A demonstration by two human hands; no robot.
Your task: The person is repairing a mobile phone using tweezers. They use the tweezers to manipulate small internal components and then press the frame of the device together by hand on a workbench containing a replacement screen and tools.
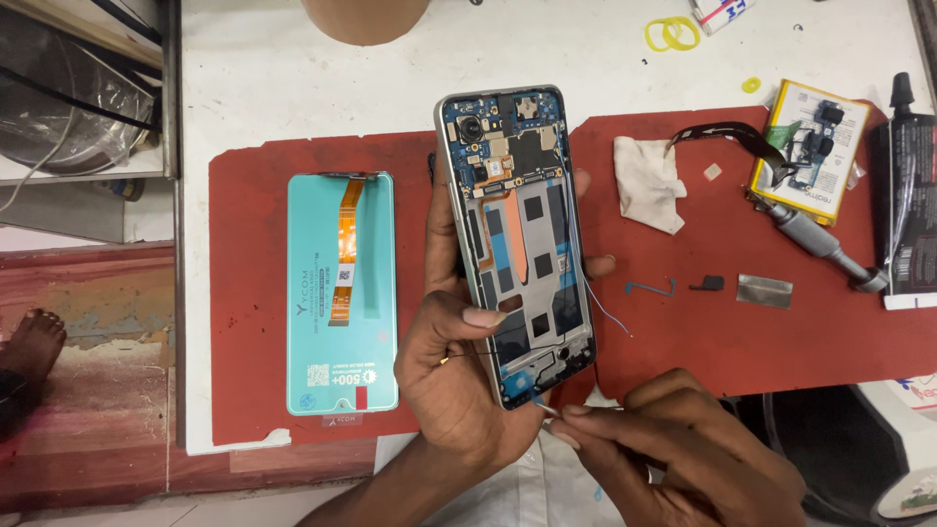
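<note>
bare metal phone frame point(517, 244) in left hand point(459, 361), thin tool point(547, 410) pinched in right hand point(673, 439)

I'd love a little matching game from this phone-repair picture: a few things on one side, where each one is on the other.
Things:
1. opened phone
2. teal screen panel
3. white cloth
4. yellow rings

Places:
A. on the white table, off the mat
B. held in the left hand
C. flat on the red mat, left of the hands
D. crumpled on the mat, right of the phone

Pairs: 1-B, 2-C, 3-D, 4-A
</note>
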